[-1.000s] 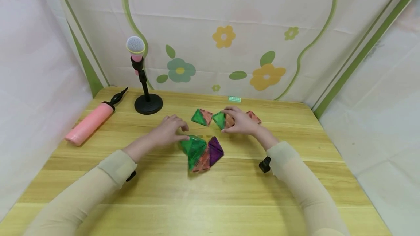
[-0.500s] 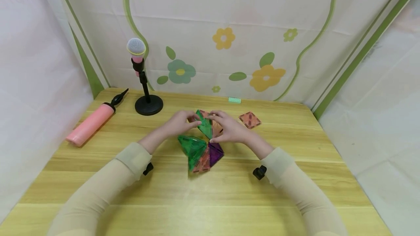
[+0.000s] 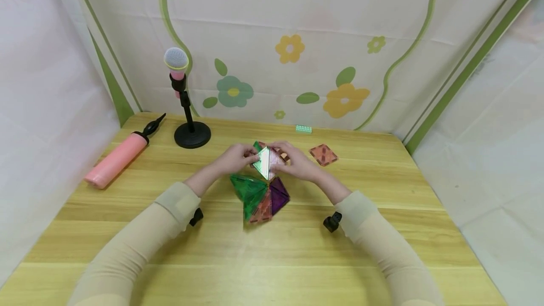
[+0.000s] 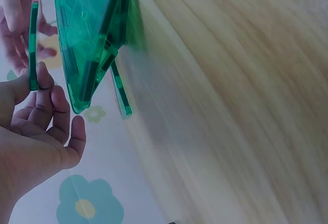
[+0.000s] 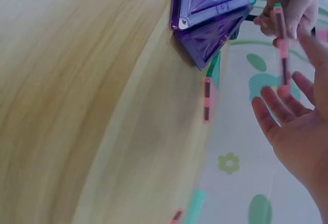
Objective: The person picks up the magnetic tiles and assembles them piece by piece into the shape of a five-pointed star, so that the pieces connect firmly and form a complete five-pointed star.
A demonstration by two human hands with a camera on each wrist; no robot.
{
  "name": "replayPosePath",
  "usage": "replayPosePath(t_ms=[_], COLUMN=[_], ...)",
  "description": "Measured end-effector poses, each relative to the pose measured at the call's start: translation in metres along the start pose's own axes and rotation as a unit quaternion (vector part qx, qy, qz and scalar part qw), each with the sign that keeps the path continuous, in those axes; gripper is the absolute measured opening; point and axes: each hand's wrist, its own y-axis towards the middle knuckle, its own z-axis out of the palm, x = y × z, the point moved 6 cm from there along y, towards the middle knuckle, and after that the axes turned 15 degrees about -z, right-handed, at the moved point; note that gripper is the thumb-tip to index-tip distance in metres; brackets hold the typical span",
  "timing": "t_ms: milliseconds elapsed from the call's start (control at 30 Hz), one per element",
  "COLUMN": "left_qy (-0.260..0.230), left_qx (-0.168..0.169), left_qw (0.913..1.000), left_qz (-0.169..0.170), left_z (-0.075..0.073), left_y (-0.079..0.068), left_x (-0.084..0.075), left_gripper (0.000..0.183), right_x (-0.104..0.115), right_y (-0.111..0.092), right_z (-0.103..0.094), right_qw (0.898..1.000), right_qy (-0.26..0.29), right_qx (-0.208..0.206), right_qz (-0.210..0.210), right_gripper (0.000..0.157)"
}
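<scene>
My left hand point(image 3: 235, 158) pinches the green side of a joined green-and-pink magnetic tile pair point(image 3: 264, 162) between thumb and index finger. At the pair's pink side, my right hand point(image 3: 294, 162) holds it between thumb and fingers. The pair is off the table, and its face catches bright light in the head view. Just in front stands a small raised build of magnetic tiles, with green tiles point(image 3: 248, 190), a pink tile point(image 3: 262, 209) and a purple tile point(image 3: 279, 197). Another green-and-pink tile pair point(image 5: 207, 101) lies behind, partly covered in the head view.
To the right lies a pink tile diamond point(image 3: 324, 155). A small mint toy brick point(image 3: 303, 129) sits near the table's back edge. At the left are a microphone on a black stand point(image 3: 192, 135) and a pink hand pump point(image 3: 119, 160). A flowered curtain point(image 3: 263, 37) hangs behind.
My right hand has moved left with the tile pair, away from the pink diamond. My left hand has left the build and taken the pair's green side. The pair is now tilted up.
</scene>
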Motion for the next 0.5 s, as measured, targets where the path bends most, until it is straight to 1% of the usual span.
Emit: replayPosePath(t_ms=[67,100,133,200,267,333,433,500], left_qy=[0.004,0.005,0.004,0.004,0.006,0.005,0.008,0.011], left_qx=[-0.003,-0.004,-0.004,-0.005,-0.005,-0.003,0.005,0.014], left_qw=[1.0000,1.0000,1.0000,1.0000,0.9999,1.0000,0.9999,0.9998], left_qz=[0.002,0.003,0.003,0.003,0.007,0.007,0.005,-0.003], left_z=[-0.001,-0.001,-0.002,-0.002,-0.001,0.001,0.005,0.008], left_y=[0.001,0.001,0.002,0.003,0.004,0.007,0.011,0.013], left_x=[0.001,0.001,0.001,0.002,0.004,0.007,0.011,0.014], left_gripper=[0.020,0.019,0.019,0.019,0.020,0.020,0.020,0.019], right_x=[-0.007,-0.011,-0.015,-0.022,-0.029,-0.035,-0.042,-0.046], right_y=[0.000,-0.001,-0.001,-0.002,-0.003,-0.004,-0.005,-0.005], right_z=[-0.001,0.000,0.001,0.004,0.008,0.013,0.018,0.021], right_qw=[0.998,0.996,0.992,0.981,0.970,0.962,0.957,0.954], right_qy=[0.048,0.078,0.110,0.173,0.215,0.236,0.245,0.249], right_qx=[-0.019,-0.027,-0.036,-0.048,-0.053,-0.051,-0.045,-0.042], right_qz=[0.025,0.039,0.054,0.080,0.106,0.129,0.151,0.163], right_gripper=[0.054,0.051,0.049,0.048,0.047,0.047,0.047,0.047])
